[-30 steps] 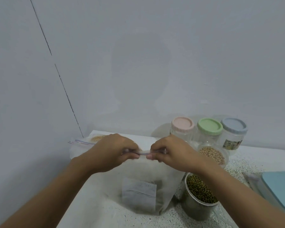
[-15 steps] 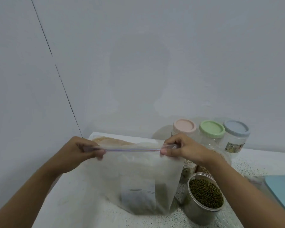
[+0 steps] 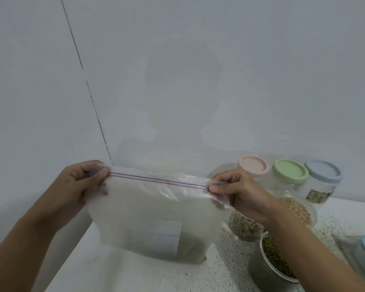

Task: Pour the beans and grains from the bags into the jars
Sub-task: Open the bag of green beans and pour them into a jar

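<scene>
The left hand [image 3: 80,186] and right hand [image 3: 240,194] each pinched one top corner of the clear bag [image 3: 152,218], thumb pressed against curled fingers, with the zip strip [image 3: 156,179] pulled taut between them. The bag hung upright with its bottom at or just above the counter [image 3: 219,277]. Through the cloudy plastic it looked nearly empty, though a dark trace may have lain at the bottom.

Right of the bag stood three open jars that already held something: green beans [image 3: 276,262] by its lower corner, mixed grains [image 3: 244,226] beside its right edge, and pale beans [image 3: 297,209] further right. Behind those were three jars capped with a pink lid [image 3: 253,167], a green lid [image 3: 290,170] and a blue lid [image 3: 323,171]. So a fair share of the pouring looked done, and this bag seemed to be at the zip stage, with little left to pour.

Left of and in front of the bag the counter offered room. To its right the jars crowded close, and the green beans sat near the counter's front edge.
</scene>
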A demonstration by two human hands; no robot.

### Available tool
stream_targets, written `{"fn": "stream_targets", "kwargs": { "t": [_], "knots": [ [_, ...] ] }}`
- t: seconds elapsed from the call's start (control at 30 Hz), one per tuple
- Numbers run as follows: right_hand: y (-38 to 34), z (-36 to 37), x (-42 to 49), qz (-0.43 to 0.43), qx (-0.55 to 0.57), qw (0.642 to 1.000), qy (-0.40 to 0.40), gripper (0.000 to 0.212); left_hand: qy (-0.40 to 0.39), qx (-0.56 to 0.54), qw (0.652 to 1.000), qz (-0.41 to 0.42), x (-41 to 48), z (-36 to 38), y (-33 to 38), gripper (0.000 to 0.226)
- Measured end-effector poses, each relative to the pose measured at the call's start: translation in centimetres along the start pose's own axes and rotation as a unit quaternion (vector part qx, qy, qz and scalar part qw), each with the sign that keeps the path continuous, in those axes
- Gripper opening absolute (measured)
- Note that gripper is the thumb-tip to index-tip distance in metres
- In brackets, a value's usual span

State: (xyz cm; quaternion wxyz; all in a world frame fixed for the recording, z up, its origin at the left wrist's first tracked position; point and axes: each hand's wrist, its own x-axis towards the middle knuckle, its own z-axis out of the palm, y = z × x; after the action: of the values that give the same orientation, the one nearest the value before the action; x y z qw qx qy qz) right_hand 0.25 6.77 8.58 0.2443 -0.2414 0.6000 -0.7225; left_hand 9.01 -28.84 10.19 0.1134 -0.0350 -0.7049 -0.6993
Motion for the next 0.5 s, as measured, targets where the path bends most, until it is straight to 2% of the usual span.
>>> {"fn": "stream_targets", "kwargs": {
  "t": [0.13, 0.27, 0.37, 0.4, 0.5],
  "knots": [
    [1.8, 1.8, 1.4, 0.058, 0.036, 0.996, 0.064, 0.024, 0.001, 0.055, 0.998, -0.022, -0.3, -1.9, -0.7, 0.024],
    [3.4, 3.2, 2.3, 0.148, -0.054, 0.984, 0.080, 0.018, -0.009, 0.151, 0.983, -0.103, -0.9, -3.6, -3.6, 0.018],
    [4.6, 4.0, 2.6, 0.166, -0.131, 0.973, 0.094, 0.020, -0.042, 0.178, 0.967, -0.180, -1.1, -4.9, -5.7, 0.044],
    [5.2, 4.2, 2.7, 0.176, -0.143, 0.969, 0.095, 0.022, -0.045, 0.174, 0.963, -0.199, -1.1, -5.2, -6.0, 0.043],
    [6.6, 4.6, 2.8, 0.210, -0.168, 0.957, 0.105, 0.020, -0.088, 0.210, 0.947, -0.229, -1.0, -5.9, -7.2, 0.022]
  ]
}}
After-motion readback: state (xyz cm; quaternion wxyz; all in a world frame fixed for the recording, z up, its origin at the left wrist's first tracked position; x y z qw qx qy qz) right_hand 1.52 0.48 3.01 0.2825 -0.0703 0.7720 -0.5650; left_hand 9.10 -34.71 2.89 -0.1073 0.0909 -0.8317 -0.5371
